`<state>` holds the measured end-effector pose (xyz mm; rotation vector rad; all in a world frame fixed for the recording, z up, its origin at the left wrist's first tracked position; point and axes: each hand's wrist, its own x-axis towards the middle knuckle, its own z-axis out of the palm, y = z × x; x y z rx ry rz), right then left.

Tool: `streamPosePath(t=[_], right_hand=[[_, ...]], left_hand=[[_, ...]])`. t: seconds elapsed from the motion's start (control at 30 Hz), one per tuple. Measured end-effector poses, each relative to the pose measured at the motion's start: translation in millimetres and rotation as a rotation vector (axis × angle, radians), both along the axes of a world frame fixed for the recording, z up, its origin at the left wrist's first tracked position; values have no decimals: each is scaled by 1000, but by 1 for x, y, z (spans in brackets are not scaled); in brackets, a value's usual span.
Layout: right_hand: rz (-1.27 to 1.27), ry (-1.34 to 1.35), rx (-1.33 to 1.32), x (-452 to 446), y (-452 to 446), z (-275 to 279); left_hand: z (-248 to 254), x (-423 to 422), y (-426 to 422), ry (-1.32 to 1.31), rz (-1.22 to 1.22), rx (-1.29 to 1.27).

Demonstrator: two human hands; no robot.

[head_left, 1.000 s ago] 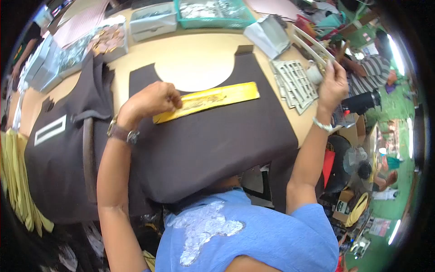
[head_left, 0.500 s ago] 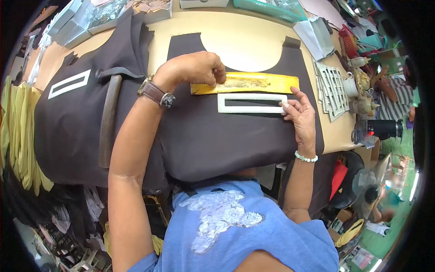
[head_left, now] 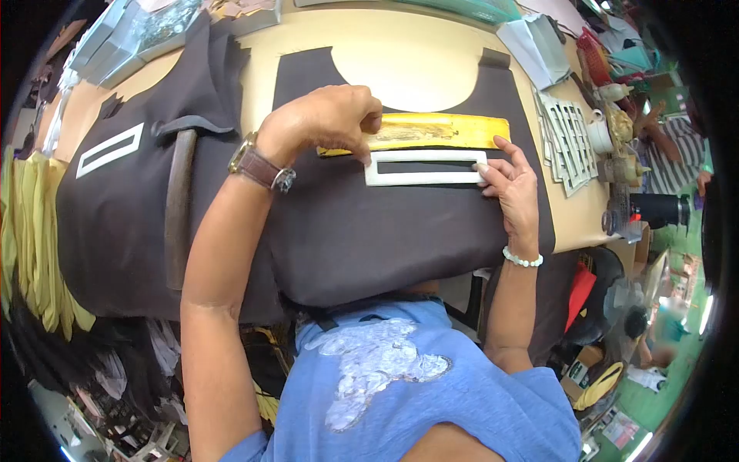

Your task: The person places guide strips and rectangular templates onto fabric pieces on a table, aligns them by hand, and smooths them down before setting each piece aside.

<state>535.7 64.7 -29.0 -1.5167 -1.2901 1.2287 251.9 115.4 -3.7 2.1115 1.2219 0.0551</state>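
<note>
My left hand, with a watch on the wrist, pinches the left end of a white rectangular frame with a long slot. At the frame's other end, the thumb and fingers of my right hand hold its right edge. The frame lies flat, or nearly so, on a dark brown fabric panel. Just beyond it rests a yellow strip with a worn, stained middle, partly hidden by my left hand. The raised fingers of my right hand are close to the strip's right end.
A hammer lies on another dark fabric piece at left, beside a second white frame. Slotted white sheets are stacked at right. Boxes line the back. Yellow cloth hangs at the left edge.
My left hand has moved from the yellow strip down to the white frame's left end. The frame has tilted slightly, its right end higher. My right hand keeps its hold.
</note>
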Motion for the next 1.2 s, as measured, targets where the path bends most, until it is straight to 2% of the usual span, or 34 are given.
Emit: streamPosePath(t=[0.1,0.27,0.5,1.0,1.13,1.2], right_hand=[[-23,-65,13,-3,-1,4],[-89,-277,141,-2,-4,0],[-147,-217,164,-2,-3,-8],[-193,-311,203,-8,-5,-10],[-35,-887,581,-18,-15,-16],[40,-1136,616,-21,-17,-17]], left_hand=[[0,5,-8,45,5,134],[1,6,-9,38,2,150],[-1,4,-8,10,0,155],[5,9,-10,83,11,129],[2,8,-12,88,-22,202],[0,11,-16,99,-39,296]])
